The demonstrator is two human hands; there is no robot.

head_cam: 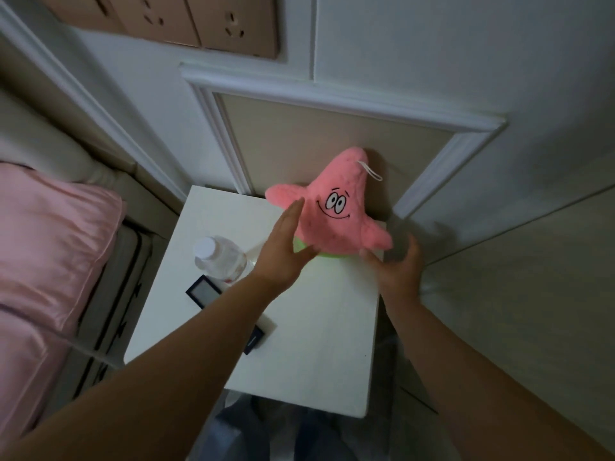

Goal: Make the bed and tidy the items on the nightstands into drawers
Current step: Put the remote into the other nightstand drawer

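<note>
A pink star-shaped plush toy [336, 207] with a smiling face and green shorts stands at the back of the white nightstand [299, 344], leaning on the wall panel. My left hand [284, 249] lies flat against the toy's left side, fingers straight. My right hand [399, 267] is at the toy's lower right arm, fingers spread and blurred. Neither hand has closed around it. A clear plastic water bottle [218, 259] with a white cap stands on the nightstand's left part. A flat dark-framed box [204, 291] lies partly under my left forearm.
The bed with a pink satin pillow [53, 244] and a beige mattress edge [109, 294] runs along the left. Wall sockets [196, 21] are above. A grey wall [499, 94] closes the right side. Bluish fabric [239, 427] shows below the nightstand's front edge.
</note>
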